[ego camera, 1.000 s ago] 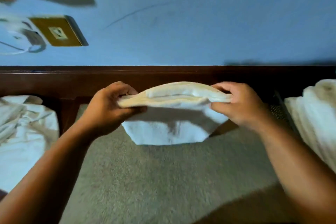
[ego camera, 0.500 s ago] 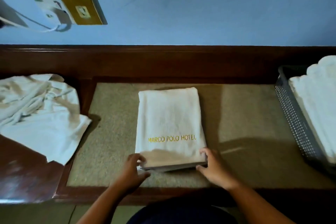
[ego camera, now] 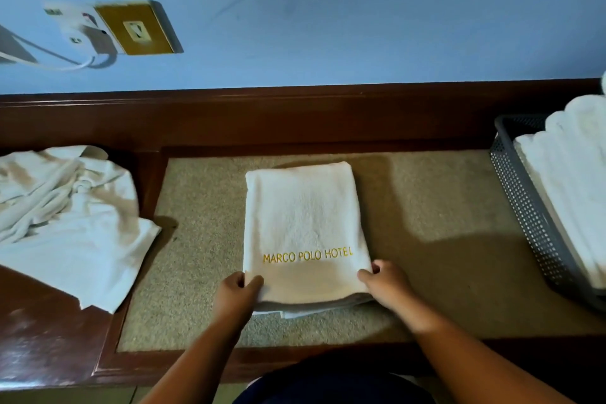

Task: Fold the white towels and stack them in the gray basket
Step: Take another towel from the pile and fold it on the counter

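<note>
My left hand (ego camera: 237, 293) and right hand (ego camera: 387, 285) each grasp a near corner of the folded towel (ego camera: 301, 226). The thumbs lie on its top face and the other fingers (ego camera: 377, 267) curl around the edge, tucked against or under the layers; how far under I cannot tell. I hold it at both corners, I judge, so the stacked layers stay squared and do not slide apart when the bundle comes up.

The folded towel lies flat on the beige mat (ego camera: 442, 207) set into the dark wooden table (ego camera: 49, 338), stretching away from my fingers toward the wall. A few lower layers poke out unevenly at the near edge, between my two hands. Just beyond my thumbs, gold lettering (ego camera: 307, 256) runs across the top face and reads "MARCO POLO HOTEL". It faces up and toward me, probably so the name shows on the finished stack.

Well off to the right of my right hand stands the gray basket (ego camera: 524, 213), its perforated wall turned toward me. It already holds a row of folded towels (ego camera: 570, 193), so this one looks ready to join them. Well to the left of my left hand, a rumpled heap of loose towels (ego camera: 65, 216) waits on the table, unfolded. Farther off, up on the blue wall, is a brass socket (ego camera: 137, 30) with a white plug in it; its small markings are too blurred to read.
</note>
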A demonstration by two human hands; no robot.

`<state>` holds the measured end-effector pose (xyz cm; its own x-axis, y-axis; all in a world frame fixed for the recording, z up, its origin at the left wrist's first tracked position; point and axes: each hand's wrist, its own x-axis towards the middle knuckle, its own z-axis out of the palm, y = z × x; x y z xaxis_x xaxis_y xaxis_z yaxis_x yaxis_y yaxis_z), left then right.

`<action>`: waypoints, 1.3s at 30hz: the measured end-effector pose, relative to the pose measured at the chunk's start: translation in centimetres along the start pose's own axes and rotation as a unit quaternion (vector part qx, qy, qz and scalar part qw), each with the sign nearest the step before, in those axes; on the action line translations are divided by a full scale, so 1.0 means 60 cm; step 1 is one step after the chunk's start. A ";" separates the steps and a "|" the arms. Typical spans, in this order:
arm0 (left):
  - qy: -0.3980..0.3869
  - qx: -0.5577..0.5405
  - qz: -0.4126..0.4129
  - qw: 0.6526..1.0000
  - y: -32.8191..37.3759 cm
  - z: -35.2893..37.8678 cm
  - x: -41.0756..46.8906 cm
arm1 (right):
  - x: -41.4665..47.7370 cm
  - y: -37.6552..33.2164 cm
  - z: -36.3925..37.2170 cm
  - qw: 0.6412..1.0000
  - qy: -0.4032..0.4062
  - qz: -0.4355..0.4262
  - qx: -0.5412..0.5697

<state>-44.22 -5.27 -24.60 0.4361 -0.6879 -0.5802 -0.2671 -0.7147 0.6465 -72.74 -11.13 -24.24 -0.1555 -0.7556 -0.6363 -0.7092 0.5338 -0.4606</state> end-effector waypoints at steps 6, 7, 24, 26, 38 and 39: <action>0.010 0.051 -0.025 0.998 -0.041 0.015 -0.001 | -0.018 0.019 0.013 0.997 0.053 0.006 -0.055; 0.026 0.060 -0.030 0.997 -0.045 0.017 0.002 | -0.021 0.020 0.017 0.997 0.067 -0.001 -0.049; -0.071 -0.019 -0.037 0.997 -0.047 0.003 -0.009 | -0.016 0.023 0.016 0.996 -0.061 0.066 0.012; -0.069 -0.028 -0.024 0.997 -0.050 0.000 -0.013 | -0.021 0.026 0.012 0.996 -0.061 0.062 0.030; -0.078 -0.122 -0.017 0.989 -0.072 -0.009 -0.066 | -0.104 0.037 -0.010 0.993 -0.086 0.017 0.084; -0.076 -0.116 -0.016 0.990 -0.079 -0.010 -0.072 | -0.111 0.043 -0.008 0.992 -0.093 0.016 0.083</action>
<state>-44.32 1.16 -24.85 0.3024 -0.6896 -0.6580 -0.0439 -0.6997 0.7131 -73.87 -4.90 -20.94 -0.0366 -0.6621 -0.7485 -0.5806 0.6237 -0.5233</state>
